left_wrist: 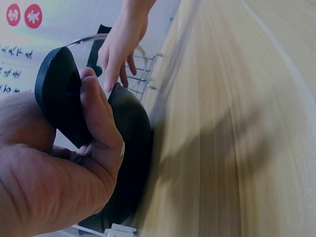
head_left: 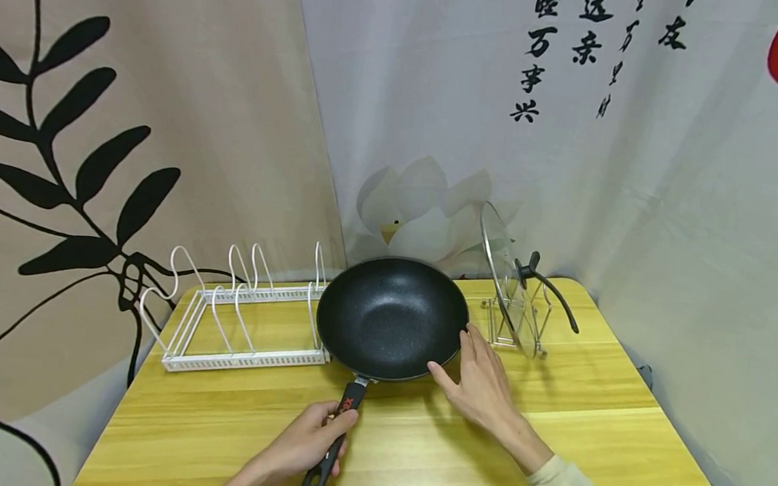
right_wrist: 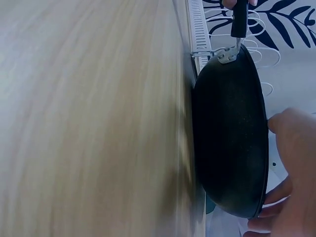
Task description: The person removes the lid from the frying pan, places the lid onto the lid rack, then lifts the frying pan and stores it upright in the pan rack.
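A black wok [head_left: 392, 320] faces up at the middle of the table, its long black handle [head_left: 333, 439] pointing toward me. Around that handle curl the fingers and thumb of my left hand [head_left: 305, 440]. My right hand [head_left: 484, 382] touches the wok's right rim, thumb and fingers spread apart along it. Seen from the right wrist, the wok's rounded outer side [right_wrist: 229, 133] is near the tabletop; whether its base touches the wood I cannot tell. In the left wrist view, the handle's end [left_wrist: 61, 96] sticks out of the left hand [left_wrist: 64, 173].
Left of the wok stands a white dish rack [head_left: 247, 358] with upright loops, close to the wok's edge. On the right, a glass lid [head_left: 497, 276] with a black knob leans upright in a small wire stand [head_left: 538, 325]. Curtains hang behind the wooden table [head_left: 608, 440].
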{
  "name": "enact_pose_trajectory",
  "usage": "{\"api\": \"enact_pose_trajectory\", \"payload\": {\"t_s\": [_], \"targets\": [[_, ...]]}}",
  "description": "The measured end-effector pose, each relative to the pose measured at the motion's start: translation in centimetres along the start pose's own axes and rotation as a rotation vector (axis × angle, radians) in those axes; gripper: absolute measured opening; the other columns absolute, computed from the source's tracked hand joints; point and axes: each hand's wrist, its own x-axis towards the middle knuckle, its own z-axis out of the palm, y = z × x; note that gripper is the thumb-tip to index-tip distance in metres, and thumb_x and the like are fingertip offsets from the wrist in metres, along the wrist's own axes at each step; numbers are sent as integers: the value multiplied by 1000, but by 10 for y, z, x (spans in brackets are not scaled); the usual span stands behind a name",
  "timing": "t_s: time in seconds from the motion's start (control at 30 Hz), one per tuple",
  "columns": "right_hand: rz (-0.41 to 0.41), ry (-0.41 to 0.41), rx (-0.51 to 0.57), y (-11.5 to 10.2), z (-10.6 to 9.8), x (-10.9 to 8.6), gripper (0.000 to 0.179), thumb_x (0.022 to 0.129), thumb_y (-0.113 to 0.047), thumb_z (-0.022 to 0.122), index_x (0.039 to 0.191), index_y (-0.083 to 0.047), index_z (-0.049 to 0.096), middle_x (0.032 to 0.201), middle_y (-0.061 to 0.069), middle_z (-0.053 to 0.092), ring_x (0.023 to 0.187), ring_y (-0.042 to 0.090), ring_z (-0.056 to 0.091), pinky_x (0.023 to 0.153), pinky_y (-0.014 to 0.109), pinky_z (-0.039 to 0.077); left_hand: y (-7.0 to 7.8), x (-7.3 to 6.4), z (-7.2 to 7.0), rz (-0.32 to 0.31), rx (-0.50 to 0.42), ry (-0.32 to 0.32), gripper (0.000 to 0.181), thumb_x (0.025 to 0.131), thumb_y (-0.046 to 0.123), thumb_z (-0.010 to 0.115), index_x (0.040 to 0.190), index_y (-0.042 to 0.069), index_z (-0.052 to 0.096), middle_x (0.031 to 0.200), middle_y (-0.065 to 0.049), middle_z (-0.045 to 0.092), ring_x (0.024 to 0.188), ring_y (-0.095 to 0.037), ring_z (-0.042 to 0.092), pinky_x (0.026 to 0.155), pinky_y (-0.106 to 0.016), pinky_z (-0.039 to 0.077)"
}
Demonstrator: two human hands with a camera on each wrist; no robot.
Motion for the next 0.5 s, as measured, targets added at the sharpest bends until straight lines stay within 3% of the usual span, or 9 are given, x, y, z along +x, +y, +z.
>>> {"api": "enact_pose_trajectory", "payload": {"t_s": [0.5], "targets": [[42, -92, 43, 7, -6, 5, 101, 108, -65, 66, 172, 8, 35, 186, 25, 26, 162, 56, 44, 130, 75, 40, 1, 5, 11, 1, -48, -38, 53, 121, 39, 54, 141, -10, 53, 82, -3, 67, 61, -12, 70, 61, -28, 61]]}}
